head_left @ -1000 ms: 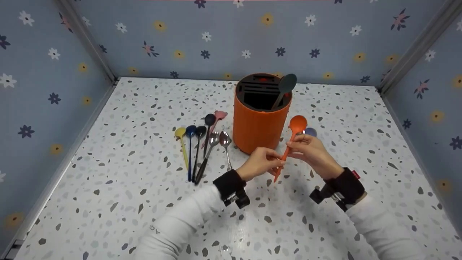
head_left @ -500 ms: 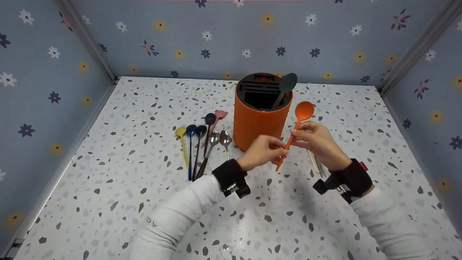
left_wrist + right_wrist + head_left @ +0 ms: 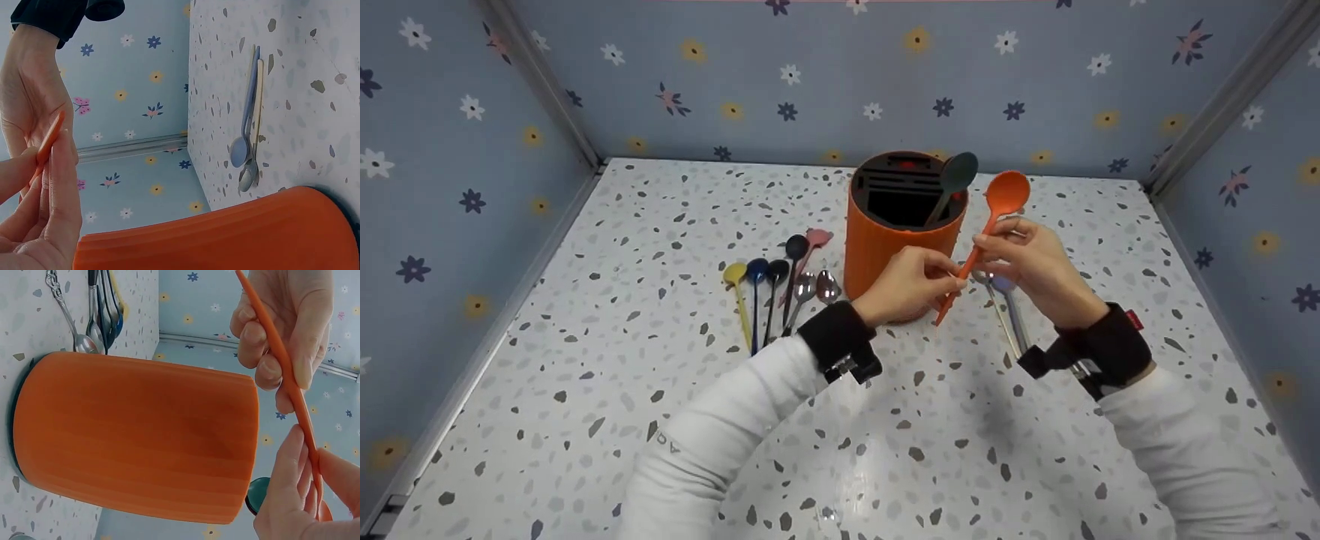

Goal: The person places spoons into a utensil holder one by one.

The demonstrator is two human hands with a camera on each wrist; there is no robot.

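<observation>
Left hand (image 3: 913, 281) and right hand (image 3: 1030, 262) pinch the orange spoon (image 3: 1006, 193), now lifted higher but outside the holder (image 3: 135, 439).

"Where is room for a hand?"
"From above, over the wide rectangular opening (image 3: 900, 206) of the orange ribbed cylindrical holder (image 3: 877, 247). The dark green round spoon (image 3: 960, 172) stands at its right side."
"How deep is it free?"
"The inside is dark, so I cannot surely say."
"And around?"
"At left, the row of long thin-handled spoons (image 3: 778, 271) blocks a low path. At right front, the left hand (image 3: 911, 281), the right hand (image 3: 1031, 259) and the bright orange spoon (image 3: 1003, 196) make a barrier."
</observation>
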